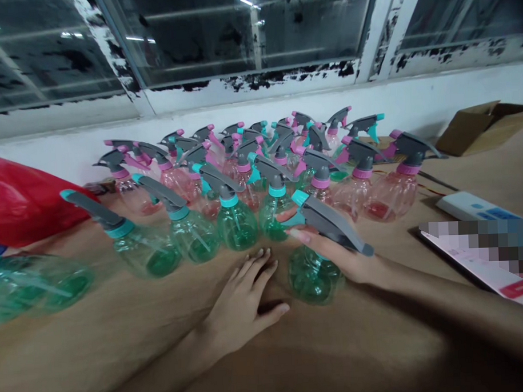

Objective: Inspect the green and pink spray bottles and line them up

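Observation:
My right hand (332,248) is wrapped round the neck of a green spray bottle (313,274) with a grey trigger head and teal nozzle, which stands on the brown table (120,338). My left hand (243,302) lies flat on the table just left of that bottle, fingers stretched out and holding nothing. Behind them stands a row of green spray bottles (234,220), and further back several pink spray bottles (359,187) with grey heads.
A red plastic bag (21,198) lies at the left, with more green bottles (37,284) lying beside it. A cardboard box (484,125) sits at the far right by the wall. A white device (472,206) and a blurred-out flat item (482,245) lie at the right.

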`<state>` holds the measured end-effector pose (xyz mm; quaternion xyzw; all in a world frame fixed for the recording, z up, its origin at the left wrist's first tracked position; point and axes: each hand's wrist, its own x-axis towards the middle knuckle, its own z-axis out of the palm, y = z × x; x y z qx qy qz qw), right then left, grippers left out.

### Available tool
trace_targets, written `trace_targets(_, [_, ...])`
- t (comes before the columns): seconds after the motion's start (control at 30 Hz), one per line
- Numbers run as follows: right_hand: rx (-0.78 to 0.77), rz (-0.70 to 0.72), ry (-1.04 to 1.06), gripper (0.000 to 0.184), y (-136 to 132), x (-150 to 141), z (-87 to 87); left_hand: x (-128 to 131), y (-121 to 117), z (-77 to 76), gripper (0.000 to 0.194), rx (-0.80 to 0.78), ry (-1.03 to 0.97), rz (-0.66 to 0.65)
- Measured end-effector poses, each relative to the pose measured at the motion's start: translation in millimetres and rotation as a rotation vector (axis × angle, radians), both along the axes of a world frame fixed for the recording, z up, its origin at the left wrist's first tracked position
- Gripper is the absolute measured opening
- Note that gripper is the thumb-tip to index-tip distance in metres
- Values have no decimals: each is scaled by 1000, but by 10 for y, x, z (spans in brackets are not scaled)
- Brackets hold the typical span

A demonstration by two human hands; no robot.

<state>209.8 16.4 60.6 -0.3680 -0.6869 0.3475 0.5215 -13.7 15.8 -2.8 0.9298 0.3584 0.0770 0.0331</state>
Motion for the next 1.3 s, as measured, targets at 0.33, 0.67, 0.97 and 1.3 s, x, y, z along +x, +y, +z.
trace_targets(0.33, [33, 3, -24, 20, -2, 18, -26, -11, -14, -24, 67, 10, -16, 4])
trace_targets(0.67, [31, -2, -42, 19, -10, 18, 3, -8, -15, -16, 68, 7, -24, 0])
trace_targets(0.97, [14, -10, -34, 20, -15, 9, 18, -11, -16, -17, 67, -4, -38, 12])
trace_targets(1.3, [-2, 0, -23, 20, -33, 19, 49, -14, -7, -26, 67, -20, -44, 3])
